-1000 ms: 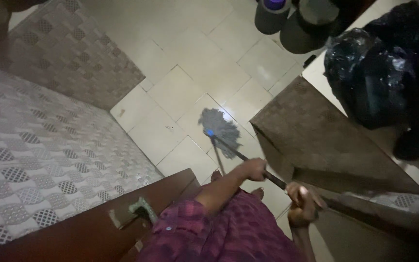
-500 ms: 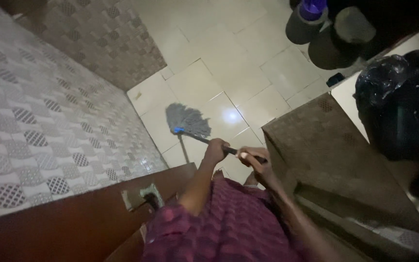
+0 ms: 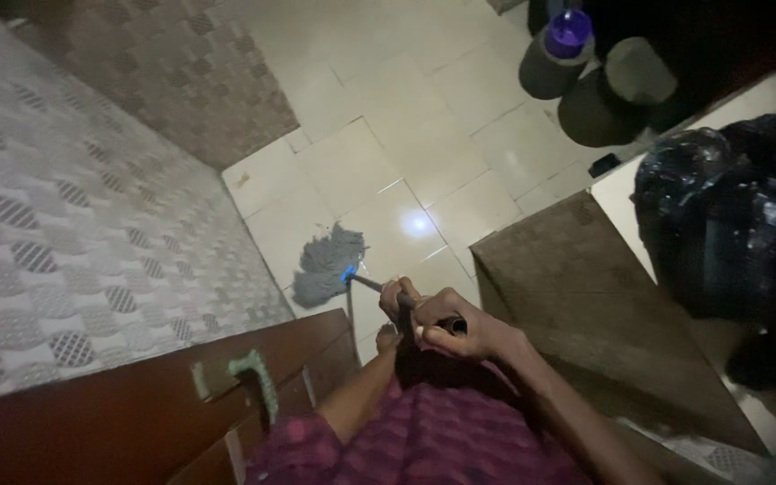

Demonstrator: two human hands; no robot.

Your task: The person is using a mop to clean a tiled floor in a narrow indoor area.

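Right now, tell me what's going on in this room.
A person grips a mop handle with both hands, the left hand lower down and the right hand above it. The grey mop head lies on the pale tiled floor beside a patterned tiled wall. A brown door stands near; dark buckets stand farther off.

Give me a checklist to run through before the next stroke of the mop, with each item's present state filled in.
1. Left hand closed on the mop handle: ok.
2. Right hand closed on the handle behind the left one: ok.
3. Mop head down on the tiled floor: ok.
4. Mop head apart from the patterned wall: not ok, it lies close by the wall's foot.
5. Open floor ahead of the mop head: ok, bare tiles run up to the dark buckets.
6. Wooden door apart from the handle: ok, it stands to the left.
7. Floor wet or dry: cannot tell.
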